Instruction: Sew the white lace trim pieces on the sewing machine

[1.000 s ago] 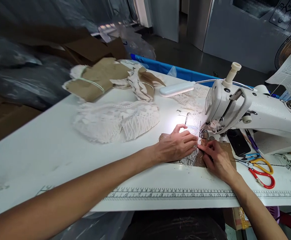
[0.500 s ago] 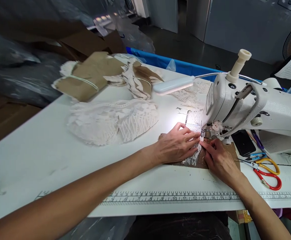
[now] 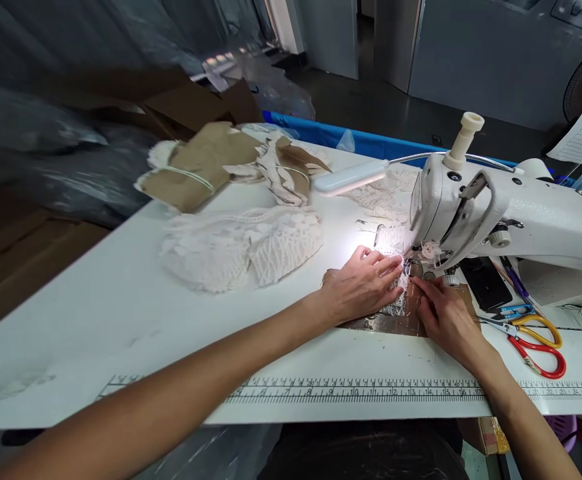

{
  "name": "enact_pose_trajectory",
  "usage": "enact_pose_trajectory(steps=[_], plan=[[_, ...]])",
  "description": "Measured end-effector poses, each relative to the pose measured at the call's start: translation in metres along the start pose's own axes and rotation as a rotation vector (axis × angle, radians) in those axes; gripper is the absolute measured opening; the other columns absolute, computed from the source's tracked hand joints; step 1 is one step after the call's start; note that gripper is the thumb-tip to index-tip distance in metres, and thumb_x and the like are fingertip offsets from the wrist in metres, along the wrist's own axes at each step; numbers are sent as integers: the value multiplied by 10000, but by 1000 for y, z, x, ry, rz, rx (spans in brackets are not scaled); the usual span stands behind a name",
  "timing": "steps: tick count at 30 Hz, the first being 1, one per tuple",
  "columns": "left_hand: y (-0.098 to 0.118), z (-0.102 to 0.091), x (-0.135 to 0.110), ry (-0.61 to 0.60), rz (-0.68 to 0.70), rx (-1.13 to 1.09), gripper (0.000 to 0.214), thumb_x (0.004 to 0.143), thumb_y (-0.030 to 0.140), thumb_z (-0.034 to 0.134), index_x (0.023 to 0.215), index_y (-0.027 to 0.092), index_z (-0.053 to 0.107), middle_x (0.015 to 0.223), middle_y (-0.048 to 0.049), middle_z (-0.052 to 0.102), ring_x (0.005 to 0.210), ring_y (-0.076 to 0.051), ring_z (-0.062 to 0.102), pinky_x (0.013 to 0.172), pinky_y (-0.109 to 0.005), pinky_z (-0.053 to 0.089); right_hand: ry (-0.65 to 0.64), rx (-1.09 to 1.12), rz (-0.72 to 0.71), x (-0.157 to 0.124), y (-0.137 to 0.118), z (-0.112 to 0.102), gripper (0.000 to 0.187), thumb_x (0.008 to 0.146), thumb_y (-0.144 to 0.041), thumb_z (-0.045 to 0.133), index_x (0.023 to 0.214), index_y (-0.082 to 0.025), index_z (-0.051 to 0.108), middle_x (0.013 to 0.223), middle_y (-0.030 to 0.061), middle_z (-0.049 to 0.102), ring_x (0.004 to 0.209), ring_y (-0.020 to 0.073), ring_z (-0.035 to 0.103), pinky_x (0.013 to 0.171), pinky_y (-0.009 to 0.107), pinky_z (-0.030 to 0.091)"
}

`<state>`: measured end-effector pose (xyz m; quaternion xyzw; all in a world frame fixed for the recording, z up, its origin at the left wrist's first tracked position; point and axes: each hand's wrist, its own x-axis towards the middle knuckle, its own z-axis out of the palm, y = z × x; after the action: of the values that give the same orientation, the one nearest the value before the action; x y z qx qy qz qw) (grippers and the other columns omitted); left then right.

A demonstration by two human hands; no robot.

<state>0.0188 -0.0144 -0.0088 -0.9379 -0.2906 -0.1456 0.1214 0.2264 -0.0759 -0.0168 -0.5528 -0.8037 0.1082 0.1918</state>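
White lace strip [image 3: 397, 307] lies under the needle area of a white sewing machine [image 3: 475, 193], on a brown plate [image 3: 381, 325]. My left hand [image 3: 368, 283] is laid flat over the lace, fingers stretched toward the presser foot [image 3: 413, 267]. Beside the foot, on the right, my right hand [image 3: 445, 310] rests with its index finger extended toward the lace's edge and its thumb apart. Its other fingers curl under and are partly hidden. A lit lamp [image 3: 351, 179] shines on the lace from behind.
Red-and-yellow-handled scissors [image 3: 535, 339], blue snips [image 3: 515, 312] and a black phone [image 3: 485, 283] lie right of my right hand. White lace pieces [image 3: 243, 247] and tied brown bundles [image 3: 195, 163] lie left and behind. A printed ruler [image 3: 341, 390] runs along the front edge.
The lace has moved away from me under the foot, so less of its near end shows. My right index finger has shifted slightly off the lace. The head view has swung a little left.
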Motion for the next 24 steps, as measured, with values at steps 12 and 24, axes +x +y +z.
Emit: enact_pose_trajectory(steps=[12,24], plan=[[-22,-14,-12,78,23,-580,299,1019,372,444,1053,129,616,1036,-114,655,948,-203,620,817,-341,528,-67,262,24,1,7,-20,316,915,-178,477,1168,-145,664,906,78,639,719,167,606,710,310,530],[-18,-8,-9,130,2,-687,264,1026,235,398,871,153,595,906,-69,657,843,-170,628,761,-314,526,-234,129,-157,22,-13,-31,340,885,-198,614,1211,-134,542,866,62,650,698,175,622,658,295,513]])
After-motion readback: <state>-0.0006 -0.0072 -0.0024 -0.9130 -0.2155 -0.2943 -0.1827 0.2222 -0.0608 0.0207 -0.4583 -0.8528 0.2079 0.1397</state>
